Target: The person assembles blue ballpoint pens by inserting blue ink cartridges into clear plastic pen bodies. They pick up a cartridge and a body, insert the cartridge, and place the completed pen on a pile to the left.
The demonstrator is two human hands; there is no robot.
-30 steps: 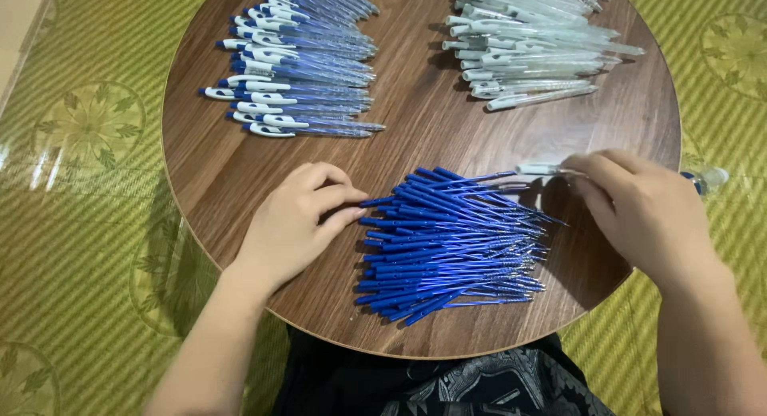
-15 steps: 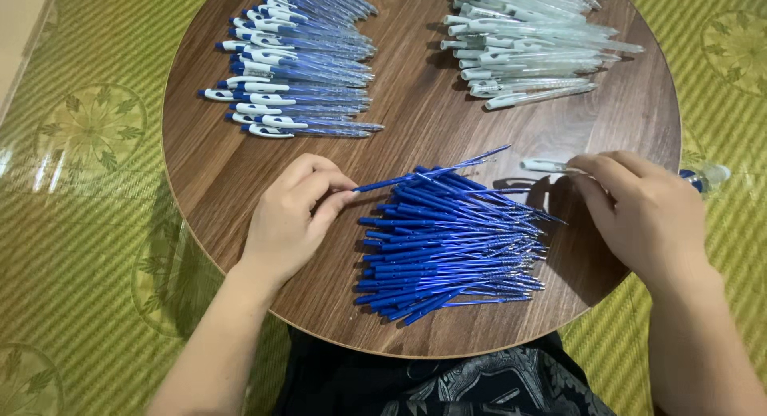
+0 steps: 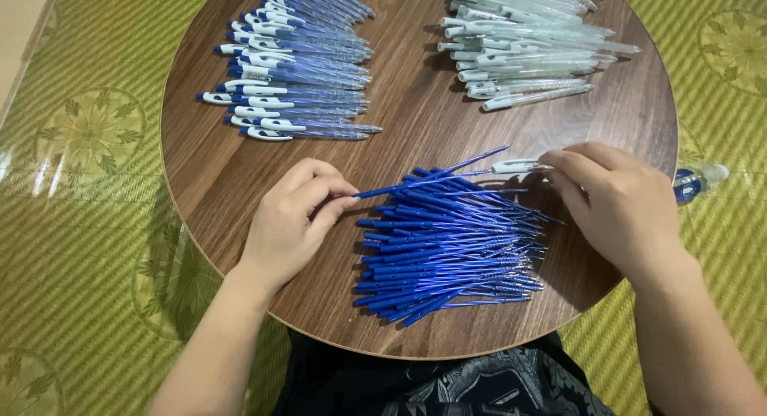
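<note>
Blue, thin ink refill (image 3: 431,176) pinched by left hand (image 3: 292,220).

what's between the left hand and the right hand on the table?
Head view: the pile of blue refills lies between the left hand and right hand. The single refill pinched by the left hand slants over it.

Blue refills (image 3: 447,240) on brown wood-grain table (image 3: 415,120), green patterned mat (image 3: 88,184)

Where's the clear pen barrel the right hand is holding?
In the head view, the clear pen barrel lies at the right hand's fingertips, just above the blue refill pile.
</note>
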